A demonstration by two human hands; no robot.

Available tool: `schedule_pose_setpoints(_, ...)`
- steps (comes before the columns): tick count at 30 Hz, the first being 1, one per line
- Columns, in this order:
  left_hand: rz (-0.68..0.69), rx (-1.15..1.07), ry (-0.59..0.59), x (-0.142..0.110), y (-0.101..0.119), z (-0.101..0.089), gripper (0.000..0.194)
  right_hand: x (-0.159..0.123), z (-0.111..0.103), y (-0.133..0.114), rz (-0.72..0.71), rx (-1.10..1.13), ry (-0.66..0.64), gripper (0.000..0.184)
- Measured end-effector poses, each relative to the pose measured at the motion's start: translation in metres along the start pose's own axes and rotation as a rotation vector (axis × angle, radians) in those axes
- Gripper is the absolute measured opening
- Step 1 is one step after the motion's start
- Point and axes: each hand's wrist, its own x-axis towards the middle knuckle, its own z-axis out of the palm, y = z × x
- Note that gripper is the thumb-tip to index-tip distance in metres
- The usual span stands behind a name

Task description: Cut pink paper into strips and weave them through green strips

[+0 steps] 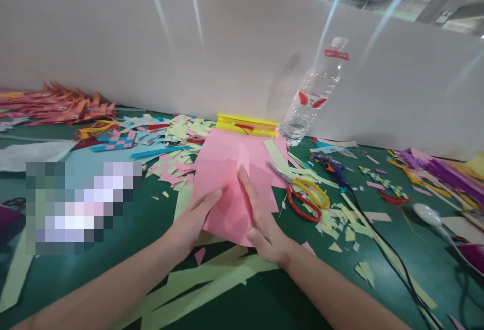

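A folded pink paper sheet lies on the green table in front of me. My left hand rests on its lower left corner, fingers stretched flat, thumb on top of the paper. My right hand lies along the paper's middle fold, fingers extended and pressed flat on it, thumb at the lower edge. Neither hand lifts the sheet.
Scissors with red and yellow handles lie just right of the paper. A clear water bottle stands behind, beside a yellow paper stack. A glue gun with black cord, woven paper strips and many scraps litter the table. A white wall panel stands behind.
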Motion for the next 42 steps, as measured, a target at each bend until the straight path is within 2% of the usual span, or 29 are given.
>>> schedule_pose_setpoints(2,-0.125,-0.091,-0.079,-0.005,0.0,0.002,0.032,0.0,0.003,0.003,-0.033,-0.081,0.001,0.077)
schedule_pose_setpoints(4,-0.19,-0.141,-0.13,-0.008,-0.003,0.002,0.039,0.001,0.005,0.005,-0.054,-0.16,0.012,0.072)
schedule_pose_setpoints(7,-0.231,-0.114,-0.127,-0.009,-0.011,0.0,0.047,0.0,0.008,0.008,-0.05,-0.238,0.021,0.068)
schedule_pose_setpoints(11,-0.272,-0.1,-0.099,-0.006,-0.017,0.0,0.047,0.001,0.009,0.009,-0.019,-0.297,-0.001,0.072)
schedule_pose_setpoints(13,-0.225,-0.081,-0.142,-0.005,-0.014,0.001,0.043,0.002,0.01,0.007,0.005,-0.328,-0.003,0.075)
schedule_pose_setpoints(16,-0.04,0.005,-0.24,-0.006,-0.007,0.002,0.036,0.004,0.01,0.004,0.021,-0.36,0.007,0.078)
schedule_pose_setpoints(18,0.054,0.066,-0.28,-0.007,-0.004,0.002,0.039,0.005,0.01,0.001,0.011,-0.366,0.043,0.079)
schedule_pose_setpoints(20,0.116,0.103,-0.284,-0.007,-0.003,0.001,0.047,0.004,0.011,-0.001,0.012,-0.368,0.153,0.078)
schedule_pose_setpoints(22,0.167,0.128,-0.236,-0.005,-0.003,-0.001,0.055,0.002,0.011,-0.001,0.026,-0.346,0.312,0.079)
schedule_pose_setpoints(25,0.226,0.173,-0.183,0.0,-0.004,-0.004,0.063,0.001,0.013,0.001,0.088,-0.202,0.503,0.08)
schedule_pose_setpoints(30,0.308,0.287,-0.109,0.005,-0.003,-0.01,0.061,0.008,0.019,0.004,0.313,0.314,0.617,0.083)
schedule_pose_setpoints(33,0.319,0.334,-0.111,0.004,-0.001,-0.011,0.06,0.014,0.018,0.003,0.415,0.569,0.613,0.079)
schedule_pose_setpoints(38,0.264,0.431,-0.13,0.002,0.002,-0.011,0.058,0.013,0.017,0.004,0.567,0.757,0.502,0.044)
schedule_pose_setpoints(42,0.208,0.353,-0.142,0.005,0.002,-0.011,0.058,0.013,0.018,0.01,0.608,0.978,0.596,0.037)
